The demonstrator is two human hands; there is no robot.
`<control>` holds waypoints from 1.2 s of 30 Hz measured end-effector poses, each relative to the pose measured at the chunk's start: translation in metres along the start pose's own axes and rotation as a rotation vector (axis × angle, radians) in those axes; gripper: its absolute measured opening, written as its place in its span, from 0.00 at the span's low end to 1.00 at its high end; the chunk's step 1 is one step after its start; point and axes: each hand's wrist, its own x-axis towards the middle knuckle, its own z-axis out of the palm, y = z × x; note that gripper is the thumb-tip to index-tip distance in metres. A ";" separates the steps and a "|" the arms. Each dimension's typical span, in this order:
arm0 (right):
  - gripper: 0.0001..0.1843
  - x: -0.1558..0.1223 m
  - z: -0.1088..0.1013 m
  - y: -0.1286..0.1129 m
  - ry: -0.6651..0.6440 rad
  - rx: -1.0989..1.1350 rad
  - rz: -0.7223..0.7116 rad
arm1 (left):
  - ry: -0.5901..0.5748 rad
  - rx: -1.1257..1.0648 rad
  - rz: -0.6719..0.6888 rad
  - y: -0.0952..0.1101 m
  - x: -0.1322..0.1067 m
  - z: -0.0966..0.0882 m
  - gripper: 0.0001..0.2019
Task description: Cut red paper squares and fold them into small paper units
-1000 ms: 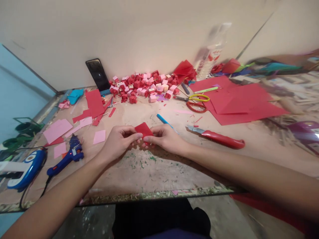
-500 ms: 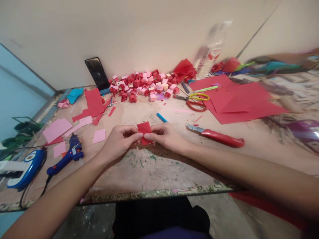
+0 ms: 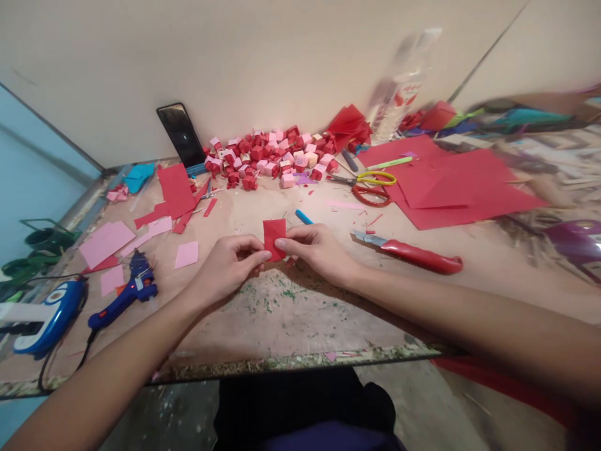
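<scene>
Both my hands meet over the middle of the worktable [image 3: 291, 319] and pinch one small red paper piece [image 3: 274, 236], which stands upright between my fingertips. My left hand [image 3: 228, 266] grips its lower left edge with thumb and forefinger. My right hand [image 3: 315, 248] holds its right edge, fingers curled. A blue pen [image 3: 303, 217] lies just behind my right hand.
A pile of small red and pink paper cubes [image 3: 272, 160] sits by the wall next to a leaning phone [image 3: 180, 134]. Red paper sheets [image 3: 446, 181], scissors [image 3: 370, 186] and a red utility knife [image 3: 413, 255] lie right. A blue glue gun [image 3: 124, 294] and pink paper pieces [image 3: 106, 241] lie left.
The red paper piece has been turned from lying tilted to standing upright between my fingers, and both hands shifted slightly away from me.
</scene>
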 end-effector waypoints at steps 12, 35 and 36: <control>0.14 0.003 0.004 0.004 0.135 -0.011 0.003 | 0.165 0.469 0.350 0.003 -0.006 0.000 0.09; 0.07 0.000 0.001 -0.001 -0.047 0.021 0.022 | 0.094 -0.099 0.144 -0.008 0.003 -0.002 0.12; 0.06 0.001 0.001 -0.001 -0.046 0.022 0.018 | 0.091 -0.129 0.111 -0.009 0.004 -0.002 0.12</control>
